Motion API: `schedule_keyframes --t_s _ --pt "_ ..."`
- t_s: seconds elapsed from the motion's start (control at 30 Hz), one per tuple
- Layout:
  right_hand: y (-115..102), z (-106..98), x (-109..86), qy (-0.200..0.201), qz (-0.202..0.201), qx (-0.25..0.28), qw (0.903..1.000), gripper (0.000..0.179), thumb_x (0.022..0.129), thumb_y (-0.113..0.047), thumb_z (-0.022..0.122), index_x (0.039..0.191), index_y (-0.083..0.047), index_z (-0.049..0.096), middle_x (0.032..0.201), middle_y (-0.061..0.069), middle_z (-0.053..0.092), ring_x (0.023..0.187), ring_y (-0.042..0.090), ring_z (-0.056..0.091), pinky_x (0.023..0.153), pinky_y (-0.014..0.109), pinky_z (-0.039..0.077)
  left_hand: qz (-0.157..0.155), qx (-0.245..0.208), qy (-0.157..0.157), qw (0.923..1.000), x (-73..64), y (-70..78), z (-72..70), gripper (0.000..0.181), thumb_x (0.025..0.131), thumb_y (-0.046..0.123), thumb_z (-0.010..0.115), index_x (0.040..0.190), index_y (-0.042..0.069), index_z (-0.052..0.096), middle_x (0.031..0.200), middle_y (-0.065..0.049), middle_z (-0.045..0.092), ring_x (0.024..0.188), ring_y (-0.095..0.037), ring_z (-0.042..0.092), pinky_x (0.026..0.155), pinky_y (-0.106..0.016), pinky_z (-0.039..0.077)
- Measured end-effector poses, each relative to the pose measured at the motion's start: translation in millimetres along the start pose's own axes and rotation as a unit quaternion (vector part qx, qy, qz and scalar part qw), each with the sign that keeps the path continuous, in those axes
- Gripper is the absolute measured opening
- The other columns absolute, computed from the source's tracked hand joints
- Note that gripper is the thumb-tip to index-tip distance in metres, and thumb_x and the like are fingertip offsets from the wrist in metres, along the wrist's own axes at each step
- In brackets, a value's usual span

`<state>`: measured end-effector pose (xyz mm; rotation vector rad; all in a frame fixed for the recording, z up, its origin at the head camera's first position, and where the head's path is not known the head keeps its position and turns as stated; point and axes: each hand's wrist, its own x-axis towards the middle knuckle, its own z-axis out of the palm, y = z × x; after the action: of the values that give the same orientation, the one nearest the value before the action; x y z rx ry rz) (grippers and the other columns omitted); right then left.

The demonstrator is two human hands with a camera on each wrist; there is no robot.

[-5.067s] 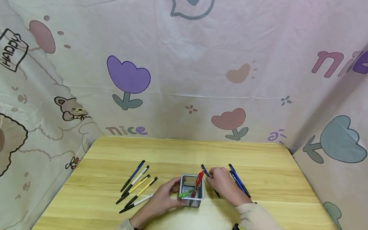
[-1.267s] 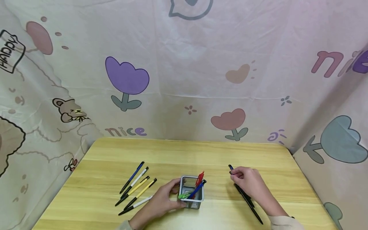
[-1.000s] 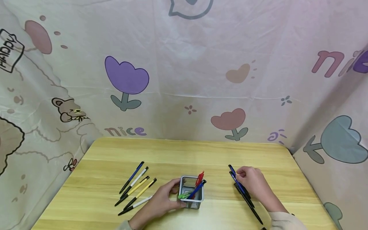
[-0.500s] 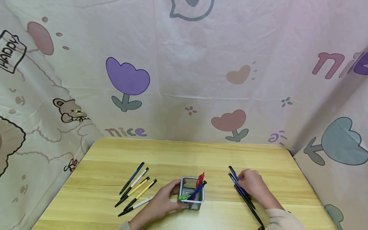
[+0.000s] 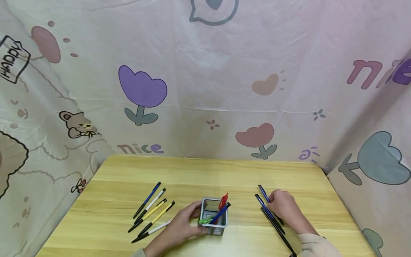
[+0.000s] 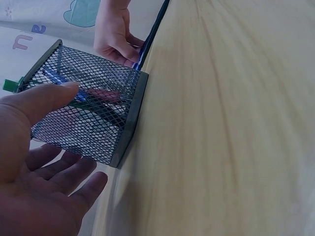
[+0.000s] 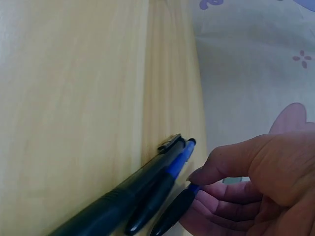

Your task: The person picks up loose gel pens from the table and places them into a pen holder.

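Observation:
My left hand (image 5: 183,225) holds a small mesh pen holder (image 5: 216,230) from its left side, thumb against the mesh in the left wrist view. Inside it lean a red pen (image 5: 223,202), a blue pen (image 5: 221,213) and something bright green (image 5: 207,220), likely another pen. Farther right, my right hand (image 5: 284,206) pinches a blue pen (image 5: 263,192) with a black grip between thumb and fingers, low over the table. Just left of it lie a second blue pen (image 5: 261,202) and a black pen (image 5: 273,223), both seen close up in the right wrist view.
Left of the holder several pens lie slanted on the wooden table (image 5: 192,175): a blue pen (image 5: 147,200), white ones and yellow ones (image 5: 157,218). A printed cloth (image 5: 205,89) hangs behind the table and along both sides.
The blue pen my right hand held beside the holder now leans inside it. That hand has moved right to another blue pen and drawn it slightly away from its neighbours. My left hand stays put.

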<state>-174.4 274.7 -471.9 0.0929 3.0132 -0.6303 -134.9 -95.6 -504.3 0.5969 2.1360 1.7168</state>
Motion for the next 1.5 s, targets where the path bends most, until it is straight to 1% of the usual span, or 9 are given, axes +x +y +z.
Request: schedule_keyframes --t_s 0.27,0.43,0.57,0.73,0.97,1.1,1.2,1.3,1.5 --pt "-13 -14 -9.1 0.078 -0.063 0.013 0.9949 0.005 0.084 -0.005 0.075 0.088 -0.002 0.075 0.077 0.004 0.073 0.065 0.012 0.06 0.059 0.028 0.054 -0.001 0.006 -0.003 1.0 1.1 -1.4 -0.5 0.085 0.083 0.015 0.086 0.155 0.004 0.042 0.145 -0.021 0.061 0.131 -0.036 0.064 0.102 -0.014 0.05" --pt "-30 -25 -17.1 0.105 -0.075 0.07 0.9892 0.007 0.085 -0.008 0.077 0.091 -0.005 0.078 0.079 0.001 0.076 0.069 0.009 0.067 0.063 0.023 0.056 -0.001 0.017 -0.004 0.9998 1.0 -1.3 -0.9 0.082 0.085 0.017 0.085 0.155 0.007 0.043 0.143 -0.018 0.063 0.123 -0.027 0.069 0.1 -0.016 0.052" --pt "-46 -34 -26.4 0.084 -0.081 0.152 0.9814 0.009 0.086 -0.01 0.081 0.094 -0.009 0.077 0.082 -0.001 0.077 0.073 0.005 0.069 0.066 0.019 0.056 -0.002 0.019 -0.005 0.9998 0.7 -0.8 -1.1 0.081 0.085 0.017 0.085 0.155 0.008 0.044 0.142 -0.017 0.064 0.114 -0.016 0.071 0.098 -0.017 0.052" --pt "-65 -42 -39.0 0.04 -0.083 0.256 0.9623 0.015 0.087 -0.012 0.082 0.099 -0.007 0.075 0.088 0.002 0.075 0.079 0.005 0.069 0.07 0.02 0.058 -0.007 0.028 -0.002 0.9996 0.5 0.3 -1.4 0.081 0.085 0.017 0.085 0.155 0.009 0.044 0.14 -0.015 0.065 0.107 -0.011 0.071 0.096 -0.018 0.052" --pt "-83 -45 -52.9 -0.012 -0.11 0.389 0.9147 0.019 0.089 -0.01 0.08 0.103 -0.001 0.071 0.095 0.011 0.075 0.08 0.015 0.076 0.077 0.027 0.064 -0.006 0.052 0.006 0.9986 1.6 1.6 -3.1 0.081 0.084 0.021 0.086 0.153 0.01 0.046 0.14 -0.014 0.065 0.106 -0.011 0.068 0.098 -0.021 0.052" --pt "-91 -41 -58.2 -0.023 -0.122 0.428 0.895 0.019 0.089 -0.007 0.079 0.104 0.002 0.07 0.092 0.002 0.075 0.08 0.018 0.077 0.078 0.029 0.065 -0.003 0.052 0.008 0.9986 1.3 1.1 -2.8 0.082 0.083 0.019 0.086 0.153 0.009 0.046 0.14 -0.017 0.065 0.103 -0.011 0.068 0.094 -0.02 0.054" --pt "-95 -36 -60.4 -0.023 -0.132 0.436 0.8897 0.018 0.089 -0.004 0.077 0.104 0.004 0.07 0.091 -0.004 0.075 0.081 0.015 0.076 0.078 0.028 0.064 -0.002 0.048 0.009 0.9988 0.1 0.5 -1.3 0.083 0.082 0.018 0.086 0.154 0.008 0.045 0.141 -0.019 0.064 0.099 -0.012 0.068 0.091 -0.022 0.056" --pt "-99 -31 -60.9 -0.028 -0.141 0.444 0.8845 0.019 0.089 -0.005 0.078 0.103 0.005 0.069 0.093 0.002 0.075 0.082 0.014 0.076 0.079 0.028 0.065 -0.003 0.046 0.012 0.9989 -1.0 0.3 0.4 0.084 0.081 0.017 0.086 0.154 0.007 0.045 0.142 -0.021 0.062 0.096 -0.013 0.067 0.088 -0.024 0.058" --pt "-100 -22 -59.8 -0.057 -0.138 0.428 0.8913 0.025 0.09 -0.013 0.079 0.103 0.005 0.068 0.096 0.015 0.076 0.082 0.013 0.076 0.077 0.027 0.064 -0.006 0.049 0.013 0.9987 -1.1 -0.2 2.1 0.084 0.082 0.019 0.086 0.153 0.006 0.045 0.141 -0.018 0.064 0.097 -0.013 0.068 0.089 -0.024 0.058"
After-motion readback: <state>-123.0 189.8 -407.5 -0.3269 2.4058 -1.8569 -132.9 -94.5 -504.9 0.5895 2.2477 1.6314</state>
